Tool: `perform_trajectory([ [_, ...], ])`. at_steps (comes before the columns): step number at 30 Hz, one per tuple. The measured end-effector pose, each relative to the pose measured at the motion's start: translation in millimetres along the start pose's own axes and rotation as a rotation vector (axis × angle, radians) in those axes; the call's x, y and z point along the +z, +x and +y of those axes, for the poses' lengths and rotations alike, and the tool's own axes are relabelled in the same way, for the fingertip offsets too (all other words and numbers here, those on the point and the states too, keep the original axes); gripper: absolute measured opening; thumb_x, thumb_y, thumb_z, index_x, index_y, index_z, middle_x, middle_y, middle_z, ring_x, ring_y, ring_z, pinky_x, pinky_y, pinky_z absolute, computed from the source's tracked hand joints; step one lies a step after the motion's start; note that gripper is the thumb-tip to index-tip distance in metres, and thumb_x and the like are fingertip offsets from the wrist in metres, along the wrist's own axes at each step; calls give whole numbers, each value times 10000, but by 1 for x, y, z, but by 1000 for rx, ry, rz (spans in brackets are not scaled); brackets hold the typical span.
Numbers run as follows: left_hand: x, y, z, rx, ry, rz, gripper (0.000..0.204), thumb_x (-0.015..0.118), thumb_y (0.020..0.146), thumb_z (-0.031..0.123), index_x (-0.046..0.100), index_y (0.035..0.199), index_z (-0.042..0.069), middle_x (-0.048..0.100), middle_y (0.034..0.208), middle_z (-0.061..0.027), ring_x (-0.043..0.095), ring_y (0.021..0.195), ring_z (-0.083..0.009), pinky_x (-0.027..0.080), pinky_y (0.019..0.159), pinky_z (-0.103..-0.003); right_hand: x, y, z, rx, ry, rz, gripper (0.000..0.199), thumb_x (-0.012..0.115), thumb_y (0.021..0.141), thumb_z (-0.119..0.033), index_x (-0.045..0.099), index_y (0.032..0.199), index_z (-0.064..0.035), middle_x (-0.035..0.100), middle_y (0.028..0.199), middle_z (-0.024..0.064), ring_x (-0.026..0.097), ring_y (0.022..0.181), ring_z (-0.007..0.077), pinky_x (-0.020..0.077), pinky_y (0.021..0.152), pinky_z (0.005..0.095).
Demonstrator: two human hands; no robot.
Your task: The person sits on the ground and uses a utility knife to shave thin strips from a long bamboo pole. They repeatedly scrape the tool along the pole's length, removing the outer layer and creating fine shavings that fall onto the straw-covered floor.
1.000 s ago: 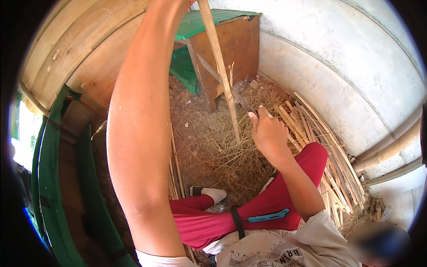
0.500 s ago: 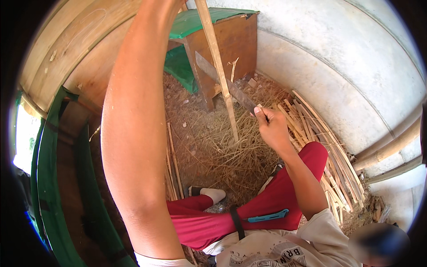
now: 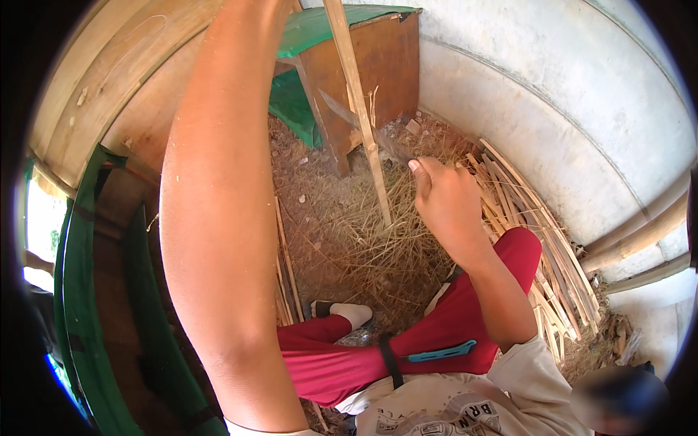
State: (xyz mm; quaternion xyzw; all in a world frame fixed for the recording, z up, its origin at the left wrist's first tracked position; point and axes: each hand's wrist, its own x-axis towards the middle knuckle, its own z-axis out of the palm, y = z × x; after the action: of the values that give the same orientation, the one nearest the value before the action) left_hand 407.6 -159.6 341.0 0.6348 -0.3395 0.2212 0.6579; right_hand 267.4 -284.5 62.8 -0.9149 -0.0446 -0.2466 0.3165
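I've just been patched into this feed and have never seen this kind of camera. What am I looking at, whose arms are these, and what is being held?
There is no machine here. One wide fisheye camera worn on a person's head looks down at their own arms, so straight edges bend near the rim. The person sits on the ground in red trousers.

The left arm rises out of the top of the picture, so the left hand cannot be seen. The long pale bamboo strip runs up the same way, its lower end in the heap of dry shavings on the ground.

The right hand is closed on the handle of a dark knife blade, which lies against the strip.

To the right, a pile of split bamboo strips lies along the whitish curved wall. Behind stands a brown wooden box with a green top.
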Motion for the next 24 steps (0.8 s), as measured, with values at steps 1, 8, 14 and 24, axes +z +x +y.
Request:
perform_trajectory([
  [1, 0, 2, 0, -1, -21, -27, 242, 526, 908, 76, 431, 694, 136, 317, 597, 46, 286, 467, -82, 240, 428, -282, 1, 3, 1, 16, 28, -8, 281, 567, 1000, -215, 686, 860, -3, 601, 590, 225, 606, 514, 392, 465, 502, 472],
  [8, 1, -3, 4, -1, 42, 50, 227, 539, 900, 71, 445, 701, 125, 330, 590, 45, 298, 463, -80, 239, 422, -282, 11, 2, 21, 84, 215, -62, 251, 601, 987, -207, 685, 871, -1, 567, 564, 215, 584, 500, 377, 448, 500, 446],
  [14, -1, 0, 0, -31, -45, 41, 225, 551, 893, 61, 444, 705, 125, 330, 586, 44, 296, 461, -80, 228, 413, -277, 3, 0, 6, 56, 17, 15, 243, 607, 988, -203, 679, 883, 4, 544, 570, 174, 497, 469, 325, 388, 504, 439],
  [24, -8, -6, 6, -65, -74, 84, 253, 542, 916, 32, 450, 698, 121, 329, 578, 60, 293, 456, -58, 218, 402, -253, 0, 0, 7, 166, 233, -92, 272, 617, 985, -207, 697, 820, -6, 546, 571, 162, 483, 463, 276, 382, 500, 410],
])
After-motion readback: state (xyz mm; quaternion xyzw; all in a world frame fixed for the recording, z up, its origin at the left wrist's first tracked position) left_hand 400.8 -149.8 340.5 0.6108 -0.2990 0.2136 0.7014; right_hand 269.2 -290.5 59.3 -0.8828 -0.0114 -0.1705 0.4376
